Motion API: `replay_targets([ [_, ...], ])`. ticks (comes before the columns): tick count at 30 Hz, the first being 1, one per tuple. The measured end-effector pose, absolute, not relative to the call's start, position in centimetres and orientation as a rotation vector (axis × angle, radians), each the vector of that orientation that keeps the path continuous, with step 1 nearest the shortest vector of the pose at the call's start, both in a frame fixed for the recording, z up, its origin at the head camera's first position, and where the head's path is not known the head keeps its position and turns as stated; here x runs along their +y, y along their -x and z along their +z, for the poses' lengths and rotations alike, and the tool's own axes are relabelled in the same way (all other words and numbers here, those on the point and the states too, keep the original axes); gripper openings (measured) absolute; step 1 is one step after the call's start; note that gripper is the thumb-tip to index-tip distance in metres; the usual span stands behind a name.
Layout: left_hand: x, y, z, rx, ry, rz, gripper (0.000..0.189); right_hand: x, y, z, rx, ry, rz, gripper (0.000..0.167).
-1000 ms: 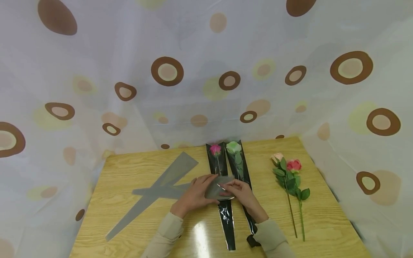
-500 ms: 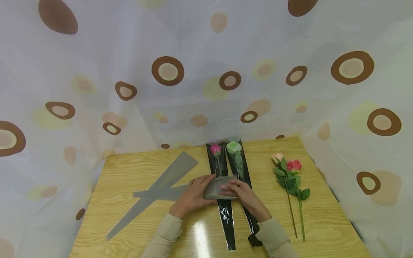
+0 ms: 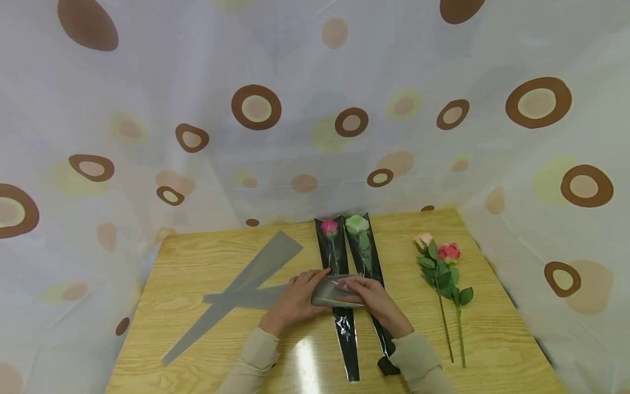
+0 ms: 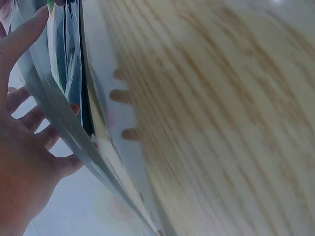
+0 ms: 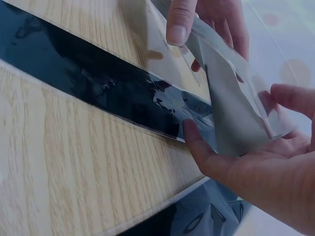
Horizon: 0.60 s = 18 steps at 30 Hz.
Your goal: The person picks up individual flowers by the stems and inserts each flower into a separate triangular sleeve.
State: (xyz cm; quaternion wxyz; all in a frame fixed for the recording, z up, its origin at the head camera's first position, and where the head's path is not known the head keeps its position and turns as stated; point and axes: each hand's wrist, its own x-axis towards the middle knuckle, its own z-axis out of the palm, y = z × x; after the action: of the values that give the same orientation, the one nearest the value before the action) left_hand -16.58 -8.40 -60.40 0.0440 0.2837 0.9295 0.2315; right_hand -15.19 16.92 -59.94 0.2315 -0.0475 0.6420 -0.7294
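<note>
My left hand [image 3: 297,298] holds a grey translucent flower sleeve [image 3: 324,293] above the table, its thumb in front and its spread fingers behind the film, as the left wrist view shows. My right hand [image 3: 379,303] pinches the same sleeve near its wide end, with the film [image 5: 236,110] standing between its thumb and fingers in the right wrist view. Below both hands lies a black-backed sleeve [image 3: 345,339] with a magenta rose [image 3: 328,227] in it. Beside that, partly under my right forearm, is another black sleeve with a pale green-white rose [image 3: 356,225].
Left on the wooden table [image 3: 197,257] lie crossed grey sleeves [image 3: 231,295]. To the right rest a peach rose [image 3: 423,239] and a coral-pink rose [image 3: 449,252], both unwrapped with long stems. A small black piece [image 3: 388,366] sits near my right cuff. Patterned curtain [image 3: 305,148] surrounds the table.
My right fingers have shifted slightly along the grey sleeve's edge, and the film has tilted and changed its curve. My left hand has stayed almost in place. The flowers have not moved.
</note>
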Motion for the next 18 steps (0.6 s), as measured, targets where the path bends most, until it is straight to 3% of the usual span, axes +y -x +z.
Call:
replay_targets([
  [18,-8.14,16.44,-60.01,2.829,-0.961,0.705,0.103,17.26,15.17,-59.33,1.757,0.146,-1.947,0.051],
])
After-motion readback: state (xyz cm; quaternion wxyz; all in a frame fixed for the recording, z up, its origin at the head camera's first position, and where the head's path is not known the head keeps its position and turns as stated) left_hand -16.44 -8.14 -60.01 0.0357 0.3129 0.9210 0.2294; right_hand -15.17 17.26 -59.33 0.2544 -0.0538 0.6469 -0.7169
